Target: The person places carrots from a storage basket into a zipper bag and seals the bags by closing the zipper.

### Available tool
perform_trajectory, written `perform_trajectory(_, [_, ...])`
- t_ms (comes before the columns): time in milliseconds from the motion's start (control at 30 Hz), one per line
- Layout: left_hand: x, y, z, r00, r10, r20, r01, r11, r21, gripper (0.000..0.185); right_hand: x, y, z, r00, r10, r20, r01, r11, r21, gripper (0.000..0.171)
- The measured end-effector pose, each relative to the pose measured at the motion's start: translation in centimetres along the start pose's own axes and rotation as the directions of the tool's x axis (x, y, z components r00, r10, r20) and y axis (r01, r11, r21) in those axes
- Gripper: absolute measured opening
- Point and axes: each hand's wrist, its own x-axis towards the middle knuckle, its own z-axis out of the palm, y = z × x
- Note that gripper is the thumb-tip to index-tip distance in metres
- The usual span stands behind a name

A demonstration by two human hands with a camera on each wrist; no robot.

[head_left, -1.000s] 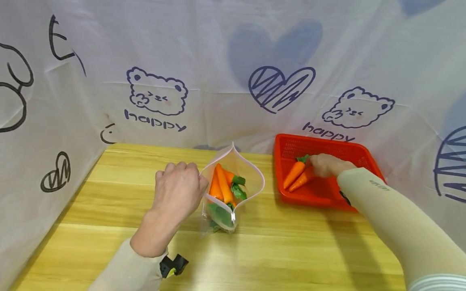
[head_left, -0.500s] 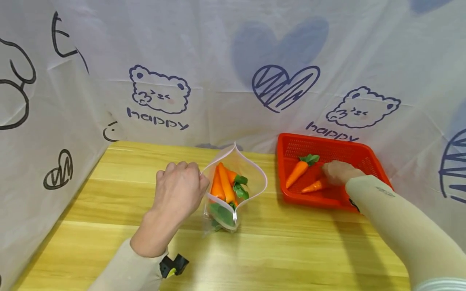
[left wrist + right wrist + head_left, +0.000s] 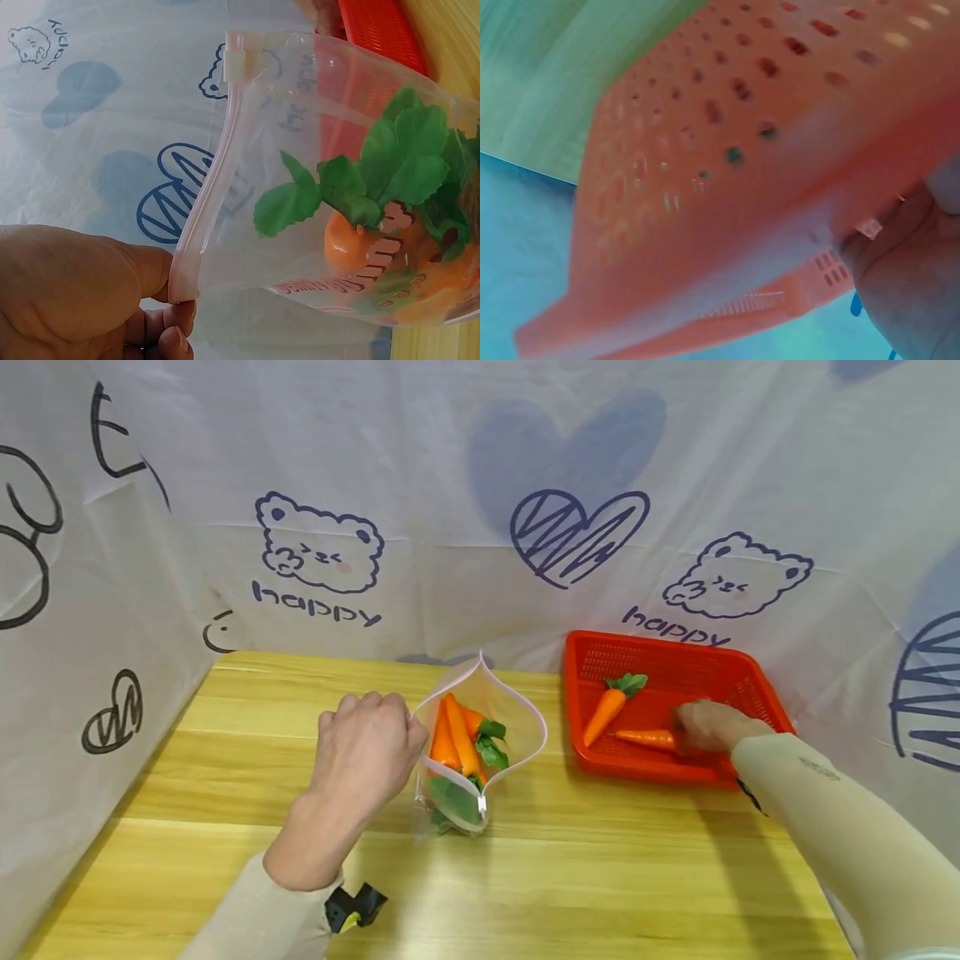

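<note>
The left hand [image 3: 367, 750] pinches a clear zip bag [image 3: 521, 727] of carrots [image 3: 462, 737]. At right, inside a red basket [image 3: 648, 769], the right hand [image 3: 708, 727] hides one carrot's end [image 3: 648, 740]; finger grip cannot be told.

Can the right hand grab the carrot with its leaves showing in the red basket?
Probably yes. The right hand is in the basket, right of that carrot, and nothing covers the leaves. It might be holding the other carrot, though; its fingertips are hidden.
</note>
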Motion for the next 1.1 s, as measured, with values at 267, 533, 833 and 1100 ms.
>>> perform_trajectory(267, [0.0,0.1,0.0,1.000,0.007,-0.003,-0.007,1.000,0.001,0.028,-0.3,0.6,1.5,0.990,-0.065,-0.122,0.057,0.996,-0.068,0.026])
perform_trajectory(533, [0.1,0.2,-0.1,1.000,0.001,0.017,0.000,1.000,-0.006,0.026,-0.5,0.5,2.0,0.982,0.000,-0.186,-0.018,0.995,-0.099,0.055])
perform_trajectory(833, [0.1,0.2,-0.1,0.999,-0.005,0.032,0.005,1.000,-0.015,0.025,-1.0,-0.7,0.9,0.952,-0.022,-0.305,-0.019,0.991,-0.132,0.070])
perform_trajectory(1100, [0.0,0.1,-0.1,1.000,0.000,0.024,0.001,1.000,-0.030,0.025,-2.5,-2.1,-0.5,0.915,-0.046,-0.401,-0.019,0.988,-0.155,0.043])
